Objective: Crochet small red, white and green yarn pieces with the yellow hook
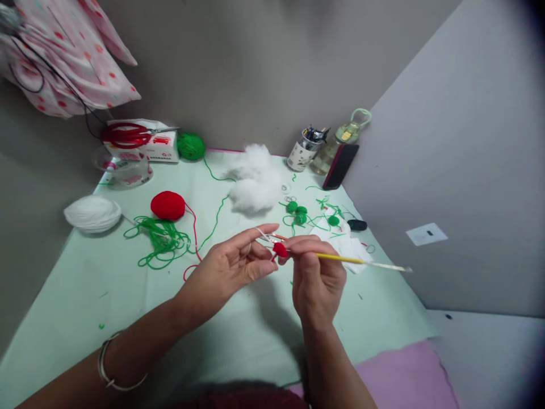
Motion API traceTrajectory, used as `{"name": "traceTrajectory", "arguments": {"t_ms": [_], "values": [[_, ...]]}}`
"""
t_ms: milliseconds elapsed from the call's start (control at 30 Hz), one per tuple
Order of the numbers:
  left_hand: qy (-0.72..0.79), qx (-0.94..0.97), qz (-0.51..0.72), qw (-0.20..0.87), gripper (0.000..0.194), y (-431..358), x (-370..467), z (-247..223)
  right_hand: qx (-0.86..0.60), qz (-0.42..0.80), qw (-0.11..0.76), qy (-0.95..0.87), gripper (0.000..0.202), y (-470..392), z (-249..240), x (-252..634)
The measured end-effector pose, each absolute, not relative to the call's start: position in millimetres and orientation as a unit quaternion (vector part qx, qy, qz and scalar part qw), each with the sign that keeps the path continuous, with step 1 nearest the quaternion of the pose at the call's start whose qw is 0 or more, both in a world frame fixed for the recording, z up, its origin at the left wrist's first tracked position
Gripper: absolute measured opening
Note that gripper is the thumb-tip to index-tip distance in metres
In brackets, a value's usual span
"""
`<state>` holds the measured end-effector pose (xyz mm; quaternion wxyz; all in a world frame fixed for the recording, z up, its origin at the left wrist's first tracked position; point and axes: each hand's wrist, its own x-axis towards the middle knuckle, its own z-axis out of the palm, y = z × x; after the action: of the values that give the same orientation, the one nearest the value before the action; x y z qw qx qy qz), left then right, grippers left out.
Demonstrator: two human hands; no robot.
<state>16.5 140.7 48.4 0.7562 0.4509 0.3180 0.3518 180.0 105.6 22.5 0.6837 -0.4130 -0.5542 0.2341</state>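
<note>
Between my two hands, above the table, is a small red crocheted piece. My left hand is closed near its left side, with thumb and fingertips at the piece and white yarn passing over the raised index finger. A crochet hook with a yellow handle lies in my right hand, pinched between thumb and fingers. Its free end points right, while its working end is at the red piece, partly hidden by my fingers.
Left on the table lie a white yarn ball, a red yarn ball and tangled green yarn. White stuffing, a pen cup, a bottle, a phone and small green balls are farther back.
</note>
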Motion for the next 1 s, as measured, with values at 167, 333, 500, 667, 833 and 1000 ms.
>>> {"name": "traceTrajectory", "arguments": {"t_ms": [167,333,500,667,833,1000], "values": [[0.318,0.513,0.353,0.715,0.031,144.5,9.7,46.6,-0.372,0.355,0.681,-0.521,0.023,110.5,24.3,183.8],[0.371,0.532,0.416,0.638,0.028,141.4,10.8,42.6,-0.399,0.231,0.653,-0.601,0.018,103.3,23.9,182.2],[0.401,0.559,0.447,0.572,0.026,138.0,13.1,43.3,-0.399,0.031,0.582,-0.708,0.031,93.9,14.4,181.0],[0.364,0.476,0.428,0.677,0.038,136.8,16.3,43.1,-0.422,-0.060,0.526,-0.736,0.050,89.7,4.3,181.4],[0.327,0.434,0.416,0.729,0.047,134.5,19.5,37.9,-0.433,-0.122,0.509,-0.734,0.051,87.9,0.4,180.3],[0.338,0.420,0.441,0.717,0.042,129.3,22.7,39.0,-0.446,-0.140,0.483,-0.741,0.046,85.2,-9.6,183.1]]}}
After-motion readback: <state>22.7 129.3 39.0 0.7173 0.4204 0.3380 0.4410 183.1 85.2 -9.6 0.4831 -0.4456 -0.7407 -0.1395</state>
